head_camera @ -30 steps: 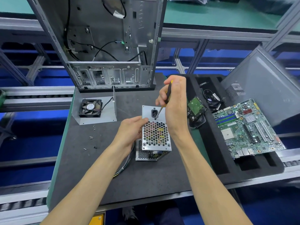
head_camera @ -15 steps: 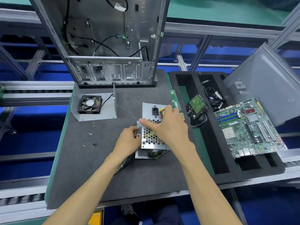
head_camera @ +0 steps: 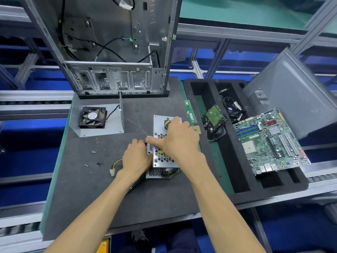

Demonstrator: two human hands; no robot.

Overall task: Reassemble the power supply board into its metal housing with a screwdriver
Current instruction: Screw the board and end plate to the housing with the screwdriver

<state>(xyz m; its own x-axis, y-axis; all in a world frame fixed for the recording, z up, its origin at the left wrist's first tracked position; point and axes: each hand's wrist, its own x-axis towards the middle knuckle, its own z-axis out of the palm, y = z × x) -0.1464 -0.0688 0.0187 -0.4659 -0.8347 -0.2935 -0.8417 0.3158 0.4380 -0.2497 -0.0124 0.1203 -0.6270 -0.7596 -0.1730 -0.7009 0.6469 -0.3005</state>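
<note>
The silver power supply housing (head_camera: pixel 160 158) with a honeycomb grille lies on the dark mat (head_camera: pixel 87 189) in the head view. My right hand (head_camera: pixel 179 141) lies across its top, thumb stretched left, fingers curled round the yellow and black handle of the screwdriver (head_camera: pixel 166 123) by the power socket. My left hand (head_camera: pixel 136 158) grips the housing's left edge. Yellow and black wires with a white connector (head_camera: pixel 112 172) come out from beneath my left hand. The board inside is mostly hidden.
Several loose screws (head_camera: pixel 94 152) lie left of the housing. A fan (head_camera: pixel 93 117) sits on a grey cover plate (head_camera: pixel 113 127). The open PC case (head_camera: pixel 116 52) stands behind. Right: RAM stick (head_camera: pixel 189 112), hard drive (head_camera: pixel 215 115), motherboard (head_camera: pixel 268 139), foam tray (head_camera: pixel 228 161), side panel (head_camera: pixel 291 88).
My right hand came down from holding the screwdriver upright at the socket and now lies flat over the housing, screwdriver still in its fingers. My left hand shifted along the left edge.
</note>
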